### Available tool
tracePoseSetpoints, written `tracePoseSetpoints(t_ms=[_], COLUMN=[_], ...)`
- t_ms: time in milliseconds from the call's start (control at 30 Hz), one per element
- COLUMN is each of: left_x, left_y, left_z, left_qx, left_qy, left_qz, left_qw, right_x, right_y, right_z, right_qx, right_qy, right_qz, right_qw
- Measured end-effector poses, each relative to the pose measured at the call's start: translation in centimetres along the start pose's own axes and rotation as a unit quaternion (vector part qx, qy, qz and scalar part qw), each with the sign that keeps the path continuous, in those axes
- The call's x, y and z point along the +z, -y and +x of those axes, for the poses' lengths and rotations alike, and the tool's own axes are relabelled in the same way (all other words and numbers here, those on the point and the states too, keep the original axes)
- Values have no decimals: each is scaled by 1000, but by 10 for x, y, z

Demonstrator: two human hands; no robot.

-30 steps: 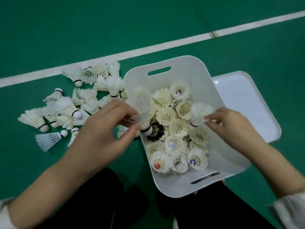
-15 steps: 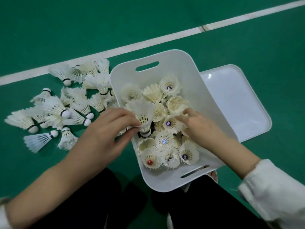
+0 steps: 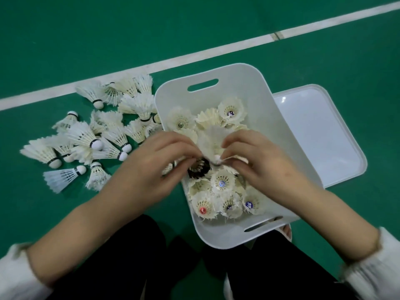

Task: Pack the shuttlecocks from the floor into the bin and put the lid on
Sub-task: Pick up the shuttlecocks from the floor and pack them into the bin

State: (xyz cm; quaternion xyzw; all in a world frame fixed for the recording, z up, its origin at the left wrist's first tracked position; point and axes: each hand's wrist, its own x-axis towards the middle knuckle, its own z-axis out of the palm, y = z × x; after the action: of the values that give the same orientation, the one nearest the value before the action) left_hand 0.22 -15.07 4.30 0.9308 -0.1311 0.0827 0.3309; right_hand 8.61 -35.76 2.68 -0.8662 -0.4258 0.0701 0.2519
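Observation:
A white bin [image 3: 255, 83] with handle slots stands on the green floor, holding several white shuttlecocks packed feathers-up and one black one [image 3: 198, 168]. Over the bin's middle, my left hand [image 3: 151, 167] and my right hand [image 3: 257, 161] both pinch one white shuttlecock [image 3: 213, 141], its cork end pointing toward me. A heap of several loose shuttlecocks [image 3: 95, 137] lies on the floor left of the bin. The white lid [image 3: 320, 137] lies flat on the floor right of the bin, partly under it.
A white court line [image 3: 216, 50] runs diagonally across the green floor behind the bin. My legs in black trousers [image 3: 249, 267] are at the bottom, right against the bin's near edge. Green floor stretches beyond the line.
My right hand has come up from among the packed shuttlecocks and joined my left hand on the shuttlecock it carried. That shuttlecock now sits further over the bin's middle.

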Motion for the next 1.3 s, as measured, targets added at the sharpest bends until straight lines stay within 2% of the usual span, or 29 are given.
tracePoseSetpoints(t_ms=[100, 200, 267, 400, 533, 667, 800, 900, 1000, 1067, 1100, 1200, 1300], left_x=[-8, 3, 18, 48, 71, 86, 90, 90, 89, 89, 89, 90, 88], left_y=[19, 55, 76, 98, 104, 116, 119, 127, 132, 130, 128, 126, 126], left_z=[-5, -18, -29, -45, -49, -44, -44, -52, -61, -64, -65, -70, -76], left_qx=[-99, -223, -274, -322, -293, -361, -406, -436, -489, -517, -518, -490, -470], left_qy=[-9, 52, 112, 194, 171, 136, 103, 63, 62, 61, 63, 61, 14], left_qz=[4, 29, 71, 129, 128, 64, -30, -116, -212, -303, -323, -319, -316], left_qw=[995, 973, 952, 918, 932, 920, 907, 890, 844, 798, 790, 809, 824], right_x=[-6, 2, 13, 36, 60, 66, 51, 29, 3, -10, -15, -16, 15], right_y=[-18, -26, -27, -26, -31, -37, -31, -20, -3, 16, 27, 60, 89], right_z=[-11, -21, -23, -25, -27, -27, -24, -22, -15, -2, 6, 37, 74], right_qx=[91, 95, 86, 73, 52, 56, 93, 110, 93, 66, 49, 7, -18], right_qy=[48, 137, 166, 226, 297, 314, 337, 306, 225, 218, 227, 239, 230], right_qz=[-1, 3, -10, -70, -149, -157, -96, -72, -70, -67, -63, -28, 7], right_qw=[995, 986, 982, 969, 942, 935, 932, 943, 967, 971, 971, 971, 973])
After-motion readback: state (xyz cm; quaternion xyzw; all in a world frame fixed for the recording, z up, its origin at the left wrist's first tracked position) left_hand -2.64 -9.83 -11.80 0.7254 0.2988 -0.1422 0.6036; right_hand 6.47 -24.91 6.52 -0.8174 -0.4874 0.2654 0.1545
